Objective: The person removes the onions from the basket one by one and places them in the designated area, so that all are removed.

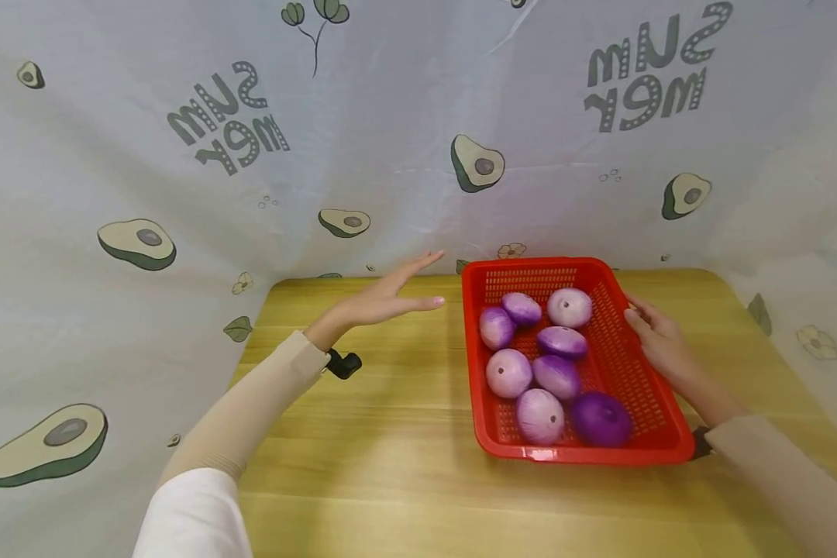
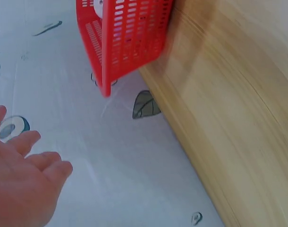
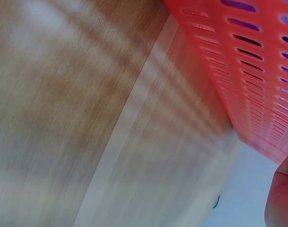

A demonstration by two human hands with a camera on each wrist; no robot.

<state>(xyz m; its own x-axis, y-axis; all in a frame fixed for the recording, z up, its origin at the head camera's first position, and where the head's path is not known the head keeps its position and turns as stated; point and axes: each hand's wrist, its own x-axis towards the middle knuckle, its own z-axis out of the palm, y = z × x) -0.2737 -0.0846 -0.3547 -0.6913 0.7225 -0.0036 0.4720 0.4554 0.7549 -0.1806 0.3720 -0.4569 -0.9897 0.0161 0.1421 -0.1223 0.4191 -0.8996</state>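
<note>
A red plastic basket (image 1: 480, 403) with slotted walls holds several purple and pale purple-white onions (image 1: 558, 377), with one darker, all-purple onion (image 1: 601, 419) in its near right corner. My right hand (image 1: 663, 341) grips the basket's right rim, the thumb lying at the rim's edge. The right wrist view catches only part of this hand (image 3: 282, 196) beside the slotted wall. Left of the basket, my left hand (image 1: 384, 301) is in the air with fingers stretched out and thumb apart. Nothing is in it, and a gap separates it from the basket.
Beneath the basket is a light wooden table (image 1: 363, 465), whose far edge meets a pale hanging sheet (image 1: 390, 116) printed with avocados and lettering. This sheet also covers the left and right sides. A small black device (image 1: 343, 364) sits at the left wrist.
</note>
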